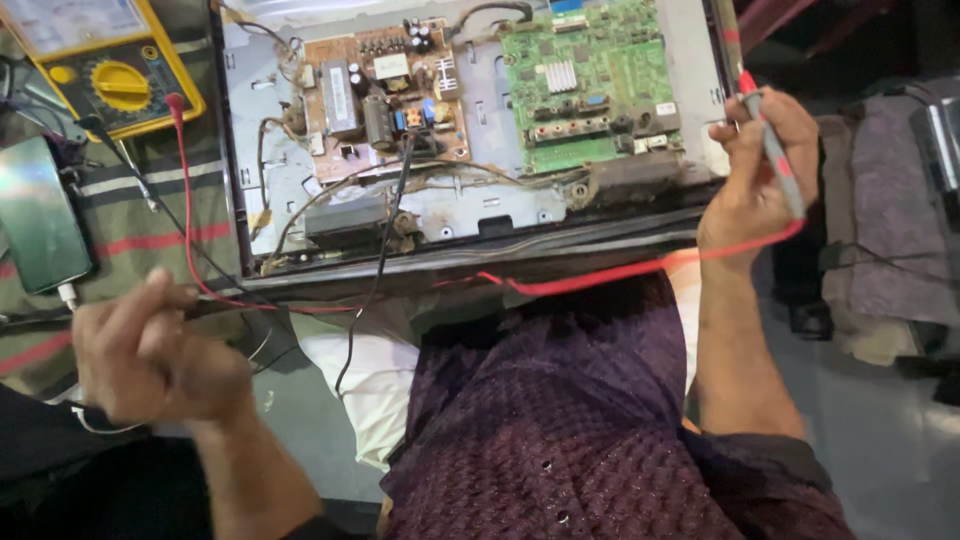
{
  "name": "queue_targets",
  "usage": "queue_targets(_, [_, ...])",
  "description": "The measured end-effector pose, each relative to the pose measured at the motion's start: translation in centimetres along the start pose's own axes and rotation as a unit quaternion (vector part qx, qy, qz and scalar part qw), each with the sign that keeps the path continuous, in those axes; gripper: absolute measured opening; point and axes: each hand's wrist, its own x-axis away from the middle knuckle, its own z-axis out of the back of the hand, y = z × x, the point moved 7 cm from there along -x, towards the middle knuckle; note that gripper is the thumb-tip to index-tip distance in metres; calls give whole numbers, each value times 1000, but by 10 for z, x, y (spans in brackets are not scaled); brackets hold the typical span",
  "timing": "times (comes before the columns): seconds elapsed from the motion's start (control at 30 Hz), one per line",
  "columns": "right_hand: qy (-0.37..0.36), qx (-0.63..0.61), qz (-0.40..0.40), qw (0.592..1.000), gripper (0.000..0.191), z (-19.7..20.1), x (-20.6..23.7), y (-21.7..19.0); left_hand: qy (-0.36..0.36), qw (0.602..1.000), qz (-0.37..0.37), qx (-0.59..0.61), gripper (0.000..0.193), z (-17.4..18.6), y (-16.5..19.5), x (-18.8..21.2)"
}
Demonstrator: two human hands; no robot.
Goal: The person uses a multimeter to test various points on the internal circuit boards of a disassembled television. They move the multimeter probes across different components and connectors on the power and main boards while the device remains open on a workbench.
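My right hand [755,160] is closed around a red test probe [772,150], held upright beside the right edge of an opened flat-screen chassis [480,215]. The probe's red lead [590,278] runs left along the chassis's front edge toward a yellow multimeter [115,75]. My left hand [150,350] is blurred, fingers curled on thin wires near the lower left. A black lead [385,240] hangs from the brown power board [385,95]. A green main board [590,80] sits to its right.
A phone [38,215] with a white cable lies on a striped cloth [150,215] at the left. My lap in dark purple fabric [560,420] fills the lower middle. A grey mat [895,220] and dark objects lie on the floor at the right.
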Motion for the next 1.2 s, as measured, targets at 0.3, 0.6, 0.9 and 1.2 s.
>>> queue_targets(0.3, [7,-86,-26,996,27,42,-49,72,105,981,-52,154,69,-162,114,-22])
queue_targets(0.6, [-40,-42,-27,998,26,22,-79,71,-130,927,111,334,47,-257,117,-12])
queue_targets(0.9, [0,-39,-36,999,29,30,-51,90,-205,939,107,253,38,-276,101,28])
queue_targets(1.2, [13,-29,-40,999,30,19,-27,78,-195,957,31,214,38,-231,93,21])
